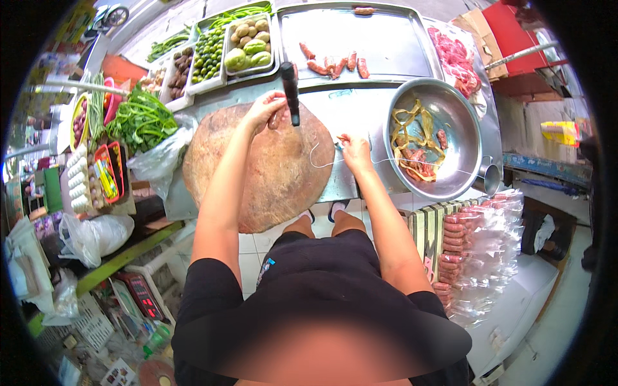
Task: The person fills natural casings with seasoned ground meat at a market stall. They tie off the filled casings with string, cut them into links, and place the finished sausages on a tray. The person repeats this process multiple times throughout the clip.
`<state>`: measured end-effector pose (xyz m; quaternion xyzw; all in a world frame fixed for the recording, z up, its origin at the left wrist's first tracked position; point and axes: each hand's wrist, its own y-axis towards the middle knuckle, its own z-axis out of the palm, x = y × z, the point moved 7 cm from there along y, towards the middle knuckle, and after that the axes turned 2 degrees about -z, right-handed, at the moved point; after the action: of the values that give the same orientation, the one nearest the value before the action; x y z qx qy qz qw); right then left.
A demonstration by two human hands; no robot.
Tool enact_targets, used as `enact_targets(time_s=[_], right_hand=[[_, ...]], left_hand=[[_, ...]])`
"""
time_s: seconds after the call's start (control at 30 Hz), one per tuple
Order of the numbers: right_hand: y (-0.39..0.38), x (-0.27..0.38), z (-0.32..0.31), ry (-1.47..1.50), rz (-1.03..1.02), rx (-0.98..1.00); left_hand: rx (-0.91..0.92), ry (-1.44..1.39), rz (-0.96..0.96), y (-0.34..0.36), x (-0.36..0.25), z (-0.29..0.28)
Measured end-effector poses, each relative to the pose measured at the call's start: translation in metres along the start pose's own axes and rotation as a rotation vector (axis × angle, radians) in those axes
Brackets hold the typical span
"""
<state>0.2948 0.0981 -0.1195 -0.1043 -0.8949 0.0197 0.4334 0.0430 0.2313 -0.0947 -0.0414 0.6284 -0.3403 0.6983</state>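
Note:
Over the round wooden chopping board (257,174), my left hand (266,110) is closed on a short reddish sausage (275,119). My right hand (356,154) is off the board's right edge, its fingers pinched together; a small reddish bit shows at the fingertips, too small to name. A thin white string (313,157) loops over the board and runs past my right wrist toward the metal bowl (474,148). In that bowl lie sausages (417,168) and pale yellowish strips (421,122). Just right of my left hand stands a black handle-like rod (291,93).
A metal tray (386,38) with several sausages lies at the back; raw meat (457,61) sits right of it. Vegetable trays (209,55) and leafy greens (143,119) stand at the left. Packed sausages (473,238) fill the lower right; a metal cup (490,177) adjoins the bowl.

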Motion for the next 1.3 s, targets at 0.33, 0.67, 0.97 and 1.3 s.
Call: enact_targets(time_s=[0.33,0.67,0.97,1.3], right_hand=[[-0.004,-0.055,0.004,0.632,0.362,0.065],[-0.034,0.066,-0.093,-0.091,-0.265,-0.254],[-0.039,0.039,-0.081,0.097,-0.157,0.082],[-0.093,-0.003,-0.182,0.199,-0.246,-0.167]], left_hand=[[-0.157,-0.712,-0.012,0.133,0.031,-0.049],[-0.487,-0.005,0.420,-0.042,0.029,-0.099],[-0.439,1.095,0.571,-0.170,0.077,0.079],[0.027,1.106,0.674,-0.128,0.058,0.257]])
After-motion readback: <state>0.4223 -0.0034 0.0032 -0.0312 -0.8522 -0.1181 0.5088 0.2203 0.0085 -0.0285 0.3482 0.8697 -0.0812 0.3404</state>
